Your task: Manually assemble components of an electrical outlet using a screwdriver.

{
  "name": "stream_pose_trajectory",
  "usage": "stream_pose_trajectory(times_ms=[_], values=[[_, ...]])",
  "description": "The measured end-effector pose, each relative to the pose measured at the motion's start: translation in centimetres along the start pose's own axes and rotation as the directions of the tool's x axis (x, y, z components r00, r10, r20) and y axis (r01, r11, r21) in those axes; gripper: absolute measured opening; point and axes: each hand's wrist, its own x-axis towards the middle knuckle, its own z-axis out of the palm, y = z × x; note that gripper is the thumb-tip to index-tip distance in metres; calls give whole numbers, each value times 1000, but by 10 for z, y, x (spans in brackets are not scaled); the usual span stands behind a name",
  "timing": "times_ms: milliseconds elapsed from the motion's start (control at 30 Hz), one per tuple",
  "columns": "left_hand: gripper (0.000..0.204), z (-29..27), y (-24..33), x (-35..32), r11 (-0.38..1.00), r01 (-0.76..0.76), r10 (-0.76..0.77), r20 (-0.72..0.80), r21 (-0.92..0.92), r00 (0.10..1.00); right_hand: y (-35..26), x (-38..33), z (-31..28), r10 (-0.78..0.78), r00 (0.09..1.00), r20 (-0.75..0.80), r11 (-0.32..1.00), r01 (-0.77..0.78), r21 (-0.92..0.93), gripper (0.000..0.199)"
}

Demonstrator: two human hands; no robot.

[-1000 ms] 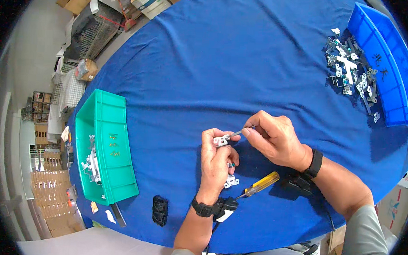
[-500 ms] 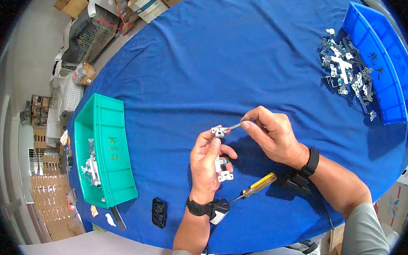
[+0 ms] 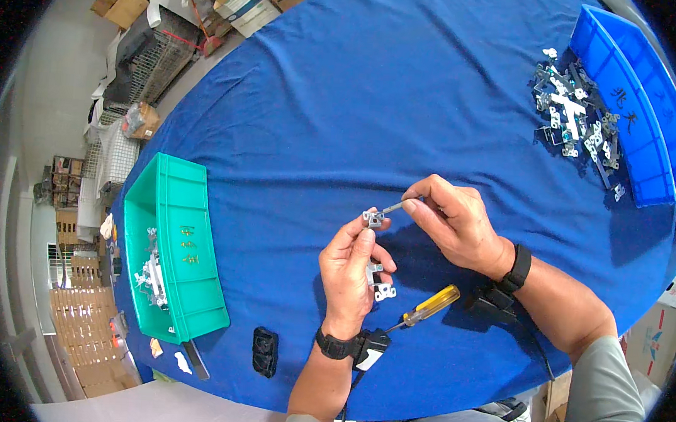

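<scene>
My left hand [image 3: 348, 277] is closed around a silver metal hinge-like part [image 3: 374, 219]. One end shows above the thumb, and a white plate-like end [image 3: 384, 292] hangs out below the fingers; the palm hides the middle. My right hand [image 3: 455, 224] pinches a thin grey metal strip [image 3: 393, 208] between thumb and forefinger. The strip's far tip meets the upper end of the part; whether it goes inside is too small to tell. Just right of my left wrist lies a screwdriver [image 3: 430, 305] with a yellow handle.
A green bin [image 3: 196, 256] holding metal parts stands at the left. A heap of similar parts [image 3: 572, 117] lies beside a blue bin [image 3: 630, 113] at the far right. A small black tray-like object [image 3: 264, 352] rests on the blue cloth [image 3: 304, 124] near the front.
My left hand has shifted slightly right with the part, which is turned a little. The strip's tip stays at the part, and my right hand has barely moved.
</scene>
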Motion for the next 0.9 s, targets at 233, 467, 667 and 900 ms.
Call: stream_pose_trajectory(times_ms=[233,467,667,900], values=[[28,2,-10,0,981,-117,125,-42,158,991,5,0,0,43,999,29,999,-43,3,15],[27,1,-8,0,961,-113,121,-15,251,993,8,1,0,123,990,75,986,-114,-122,27],[26,-5,-4,1,978,-83,89,-25,192,996,-4,5,2,201,968,153,979,-195,-53,24],[27,2,-2,1,973,-70,80,-35,219,996,10,2,-1,54,987,151,992,-36,-118,30]])
